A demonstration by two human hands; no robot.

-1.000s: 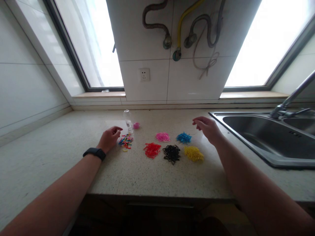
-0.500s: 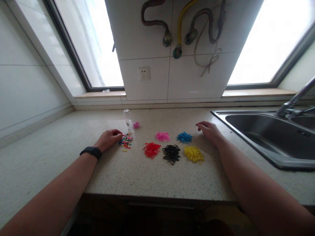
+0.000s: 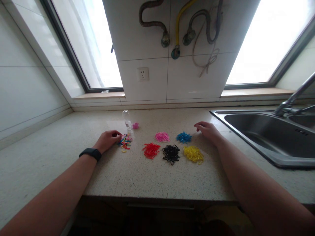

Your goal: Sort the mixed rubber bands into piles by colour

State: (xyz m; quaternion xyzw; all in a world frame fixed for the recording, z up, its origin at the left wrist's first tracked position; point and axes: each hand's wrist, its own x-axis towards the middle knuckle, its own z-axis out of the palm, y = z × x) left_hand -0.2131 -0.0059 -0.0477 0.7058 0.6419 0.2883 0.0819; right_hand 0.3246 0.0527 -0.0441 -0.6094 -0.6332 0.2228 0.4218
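My left hand (image 3: 110,140), with a black band on its wrist, is at the mixed-colour pile of small rubber bands (image 3: 126,142). Its fingers are pinched together at the pile's left edge; whatever is between them is too small to name. My right hand (image 3: 206,129) rests on the counter, loosely closed, right of a blue pile of bands (image 3: 183,137); nothing shows in it. Between the hands lie a pink pile (image 3: 162,136), a red pile (image 3: 151,150), a black pile (image 3: 171,154) and a yellow pile (image 3: 193,154).
A clear plastic bottle (image 3: 127,120) and a pink cap (image 3: 135,125) are behind the mixed pile. On the right, a steel sink (image 3: 261,137) with a faucet (image 3: 286,106) is set into the speckled counter (image 3: 157,180). Hoses and a socket (image 3: 143,74) are on the back wall.
The whole view has shifted slightly. My left hand stays at the mixed pile, where the bands look a little more spread. My right hand keeps its place.
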